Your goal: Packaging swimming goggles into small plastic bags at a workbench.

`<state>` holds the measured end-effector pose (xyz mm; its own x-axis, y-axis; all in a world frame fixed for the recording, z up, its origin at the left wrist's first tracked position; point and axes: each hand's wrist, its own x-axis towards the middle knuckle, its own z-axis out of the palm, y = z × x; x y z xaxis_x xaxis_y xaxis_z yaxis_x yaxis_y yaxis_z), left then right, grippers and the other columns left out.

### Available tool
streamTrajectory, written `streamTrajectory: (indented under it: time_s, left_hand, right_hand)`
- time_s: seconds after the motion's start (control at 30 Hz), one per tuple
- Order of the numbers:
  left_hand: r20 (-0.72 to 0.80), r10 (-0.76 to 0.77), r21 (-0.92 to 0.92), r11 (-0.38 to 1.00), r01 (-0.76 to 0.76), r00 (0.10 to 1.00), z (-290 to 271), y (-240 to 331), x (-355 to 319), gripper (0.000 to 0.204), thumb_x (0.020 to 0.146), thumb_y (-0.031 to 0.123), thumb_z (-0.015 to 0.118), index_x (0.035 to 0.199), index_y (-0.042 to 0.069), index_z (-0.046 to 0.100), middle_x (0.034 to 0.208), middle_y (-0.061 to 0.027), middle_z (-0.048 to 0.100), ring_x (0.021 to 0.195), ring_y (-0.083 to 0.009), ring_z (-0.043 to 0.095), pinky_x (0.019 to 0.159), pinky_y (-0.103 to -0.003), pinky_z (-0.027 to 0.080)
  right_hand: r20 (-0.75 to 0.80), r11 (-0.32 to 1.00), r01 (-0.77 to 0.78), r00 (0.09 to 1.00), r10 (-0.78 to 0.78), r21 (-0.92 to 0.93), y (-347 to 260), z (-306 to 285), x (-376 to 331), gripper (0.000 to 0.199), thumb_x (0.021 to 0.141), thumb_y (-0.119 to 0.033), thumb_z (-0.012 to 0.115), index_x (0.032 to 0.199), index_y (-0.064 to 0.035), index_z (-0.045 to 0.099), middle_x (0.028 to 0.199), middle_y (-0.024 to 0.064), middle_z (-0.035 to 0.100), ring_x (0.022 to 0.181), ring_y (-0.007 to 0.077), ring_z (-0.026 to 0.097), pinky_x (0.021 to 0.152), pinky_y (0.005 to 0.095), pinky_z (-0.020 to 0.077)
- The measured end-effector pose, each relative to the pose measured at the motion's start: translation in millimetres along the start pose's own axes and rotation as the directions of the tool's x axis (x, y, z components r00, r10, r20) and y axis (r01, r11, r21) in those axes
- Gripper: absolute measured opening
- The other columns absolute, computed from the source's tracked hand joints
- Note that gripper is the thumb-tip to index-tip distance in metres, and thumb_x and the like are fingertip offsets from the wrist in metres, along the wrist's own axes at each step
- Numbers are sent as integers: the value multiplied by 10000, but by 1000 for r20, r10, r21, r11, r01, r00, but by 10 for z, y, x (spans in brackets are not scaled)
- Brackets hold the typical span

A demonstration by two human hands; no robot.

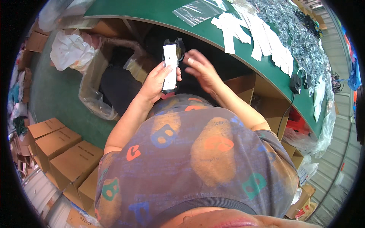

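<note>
My left hand (156,81) grips a white rectangular card (170,64) with a dark, glasses-like item (178,47) fixed behind its top end. It holds the card upright in front of my chest. My right hand (203,68) hovers just right of the card with its fingers spread, nothing visibly in it. Both hands are below the edge of the green table (243,45).
On the table lie white card strips (251,34), clear plastic bags (197,11) and a long heap of bagged dark items (300,41). A plastic-lined box of dark items (114,83) stands under the table. Brown cartons (64,152) stack at lower left.
</note>
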<state>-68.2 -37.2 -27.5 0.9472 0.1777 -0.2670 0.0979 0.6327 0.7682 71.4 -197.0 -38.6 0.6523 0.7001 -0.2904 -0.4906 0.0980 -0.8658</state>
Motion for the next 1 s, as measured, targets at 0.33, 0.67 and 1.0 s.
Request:
streamTrajectory:
  time_s: [0.33, 0.67, 1.0]
  left_hand:
    - [-176, 378, 632, 751, -190, 909, -921, -11, 145, 426, 1056, 182, 568, 1430, -8, 499, 1108, -84, 676, 948, -135, 655, 842, -282, 530]
    - [-27, 32, 431, 902, -17, 999, -214, -167, -105, 495, 1004, 74, 586, 1471, -14, 444, 1211, -85, 654, 1028, -126, 645, 890, -283, 549]
    - [26, -125, 358, 928, 107, 992, -73, -164, -365, 542, 1029, 160, 582, 1515, -4, 406, 1204, -99, 654, 1035, -145, 654, 956, -323, 528]
  right_hand:
    - [670, 915, -293, 741, 33, 278, -539, -6, -63, 372, 905, -109, 732, 1249, -63, 598, 973, 42, 675, 1026, 227, 679, 1091, 495, 479]
    - [159, 619, 473, 856, -492, -627, -500, 114, 309, 335, 995, -167, 708, 1286, -25, 619, 847, -15, 640, 677, 67, 593, 615, 223, 488]
    - [70, 591, 388, 870, -487, -707, -89, -9, 443, 347, 1006, -194, 691, 1296, -15, 623, 832, -14, 616, 691, 67, 556, 631, 241, 484]
